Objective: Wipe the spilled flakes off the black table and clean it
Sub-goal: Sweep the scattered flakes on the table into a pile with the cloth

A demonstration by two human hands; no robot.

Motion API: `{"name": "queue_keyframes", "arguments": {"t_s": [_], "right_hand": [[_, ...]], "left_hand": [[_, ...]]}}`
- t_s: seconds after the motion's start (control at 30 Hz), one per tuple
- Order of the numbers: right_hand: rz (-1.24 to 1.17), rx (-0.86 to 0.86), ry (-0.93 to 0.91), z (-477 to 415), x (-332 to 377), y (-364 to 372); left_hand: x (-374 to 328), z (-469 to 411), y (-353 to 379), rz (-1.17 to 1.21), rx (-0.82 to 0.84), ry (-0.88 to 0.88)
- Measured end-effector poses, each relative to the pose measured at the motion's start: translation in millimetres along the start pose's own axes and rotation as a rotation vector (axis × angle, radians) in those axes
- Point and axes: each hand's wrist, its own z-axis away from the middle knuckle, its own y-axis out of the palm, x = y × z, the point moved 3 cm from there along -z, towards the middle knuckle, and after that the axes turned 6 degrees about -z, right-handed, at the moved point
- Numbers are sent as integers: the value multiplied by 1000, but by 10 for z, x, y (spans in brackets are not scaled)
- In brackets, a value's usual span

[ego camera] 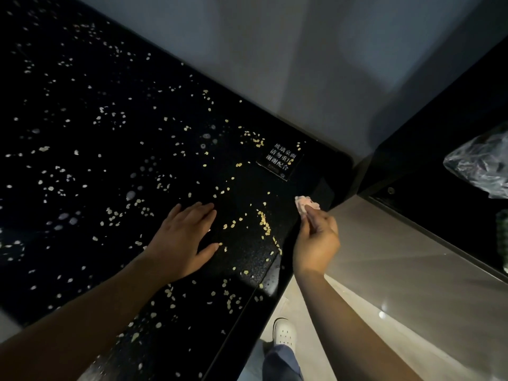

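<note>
Flakes (264, 221) across black table (82, 92); grey wall (275, 50)

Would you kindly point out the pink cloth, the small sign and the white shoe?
pink cloth (303, 203), head view, its crumpled top.
small sign (279, 160), head view, its lettered face.
white shoe (285, 332), head view, its toe.

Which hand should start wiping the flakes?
Right. The right hand already pinches the pink cloth at the black table edge beside flakes; the left hand lies flat and empty.
</note>
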Motion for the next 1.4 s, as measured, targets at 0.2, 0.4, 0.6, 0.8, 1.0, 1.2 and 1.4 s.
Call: {"name": "queue_keyframes", "arguments": {"t_s": [0.2,0.4,0.6,0.8,1.0,1.2,1.4], "right_hand": [[1,331,-84,377,233,235],[-152,200,21,213,386,-198],[-45,76,39,317,205,-422],[30,37,18,632,75,-73],[-36,294,-38,1090,337,135],[-196,107,91,930,472,-313],[-30,106,91,869,157,-328]], "left_hand": [[-5,21,-15,29,-25,19],[-5,23,-36,20,-4,34],[-4,37,-28,18,26,33],[37,36,39,41,8,38],[90,60,-8,63,3,76],[159,359,-105,40,-47,113],[46,825,111,-71,-73,62]]}}
